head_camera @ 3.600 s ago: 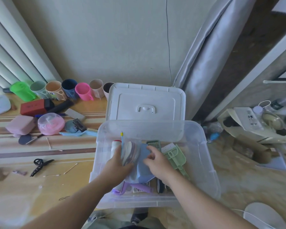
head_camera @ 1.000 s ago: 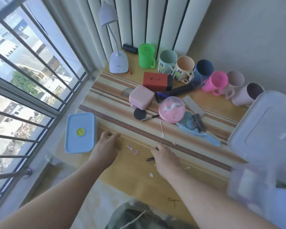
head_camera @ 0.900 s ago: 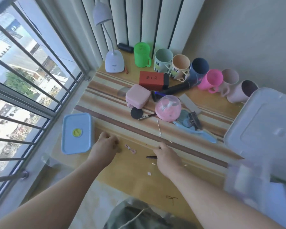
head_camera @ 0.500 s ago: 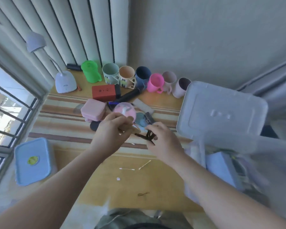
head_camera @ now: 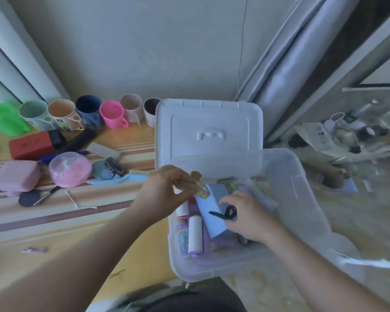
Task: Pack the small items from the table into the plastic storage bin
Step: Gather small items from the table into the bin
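Observation:
The clear plastic storage bin (head_camera: 302, 199) stands at the table's right end, its white lid (head_camera: 208, 129) leaning against its far rim. My left hand (head_camera: 164, 190) hovers over the bin's left edge, pinching a beige hair claw clip (head_camera: 199, 186). Inside the bin, my right hand (head_camera: 245, 212) holds a black hair clip (head_camera: 225, 213) over a blue box (head_camera: 213, 208). White and purple rollers (head_camera: 195, 237) lie in the bin beside it.
On the striped table (head_camera: 54, 212) lie a pink case (head_camera: 15, 177), a pink round container (head_camera: 70, 168), a red box (head_camera: 31, 145), a row of cups (head_camera: 88, 111), cotton swabs (head_camera: 71, 199) and a small pink clip (head_camera: 33, 250). Clutter sits at the far right (head_camera: 347, 134).
Both hands picked clips off the table and swung right to the bin. The view turned from the window side to the bin.

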The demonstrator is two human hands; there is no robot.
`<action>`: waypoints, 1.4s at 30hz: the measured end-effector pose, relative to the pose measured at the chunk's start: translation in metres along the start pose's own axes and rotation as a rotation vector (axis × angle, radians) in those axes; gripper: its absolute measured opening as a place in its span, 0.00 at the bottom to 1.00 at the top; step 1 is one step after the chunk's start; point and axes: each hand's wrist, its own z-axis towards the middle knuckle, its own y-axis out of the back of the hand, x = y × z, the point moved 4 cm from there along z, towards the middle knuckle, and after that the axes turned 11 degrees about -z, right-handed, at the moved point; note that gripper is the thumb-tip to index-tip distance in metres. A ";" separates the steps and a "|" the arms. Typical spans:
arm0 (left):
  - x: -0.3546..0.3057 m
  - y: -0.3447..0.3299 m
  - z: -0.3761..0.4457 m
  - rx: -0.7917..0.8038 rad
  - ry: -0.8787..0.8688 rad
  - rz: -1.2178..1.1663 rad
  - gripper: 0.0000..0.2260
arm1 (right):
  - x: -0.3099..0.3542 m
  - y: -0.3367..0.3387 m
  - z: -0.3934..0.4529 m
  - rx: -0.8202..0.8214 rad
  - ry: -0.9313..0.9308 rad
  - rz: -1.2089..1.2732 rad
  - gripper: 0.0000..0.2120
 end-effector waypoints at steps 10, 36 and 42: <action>-0.003 -0.102 -0.018 0.218 0.130 0.151 0.06 | -0.046 -0.040 -0.016 0.311 0.213 -0.001 0.38; -0.032 -0.069 -0.035 0.113 0.010 0.368 0.11 | 0.013 -0.026 -0.003 0.157 0.271 0.226 0.11; -0.007 -0.053 -0.054 0.043 0.040 0.455 0.13 | 0.035 -0.044 0.007 0.150 0.304 0.156 0.17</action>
